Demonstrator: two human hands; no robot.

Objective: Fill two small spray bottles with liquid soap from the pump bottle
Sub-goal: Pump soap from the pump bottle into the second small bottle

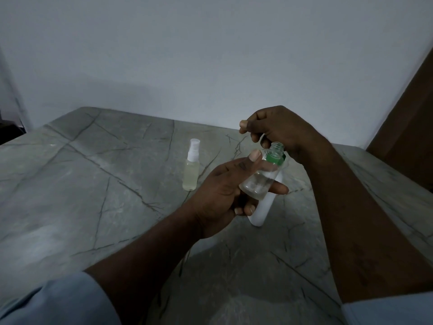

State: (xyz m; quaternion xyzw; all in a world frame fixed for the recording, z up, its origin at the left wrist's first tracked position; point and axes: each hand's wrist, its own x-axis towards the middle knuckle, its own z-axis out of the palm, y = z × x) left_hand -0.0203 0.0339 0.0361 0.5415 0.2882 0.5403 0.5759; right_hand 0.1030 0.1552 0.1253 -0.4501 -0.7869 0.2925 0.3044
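On the left of the grey, vein-patterned table [93, 160] stands a small clear spray bottle with a white sprayer top [191, 170]. It is upright, capped and nearly full of pale yellowish liquid, so that one looks done.

Further right, the left hand [225, 191] holds a second small clear bottle with a bare threaded neck [260, 181] above the table. The thumb lies along one side and the fingers curl under and round the other, a firm grip on the body. This bottle is tilted, its mouth leaning up and to the right, and only a shallow layer of liquid sits in its bottom.

Just behind and below it a tall white plastic pump bottle with a green collar [260, 212] stands on the table, with its top hidden by the hands.

The right hand [276, 130] hovers at the open neck with its fingers curled. Something pale shows between them, but I cannot tell whether it is the pump spout or the sprayer cap, or whether they truly hold it.

The step in hand seems to be filling the second bottle, and it is far from full. The next move probably calls for bringing the narrow mouth squarely under the spout and holding it steady while pumping, since a mouth this small could easily let soap run down the outside.
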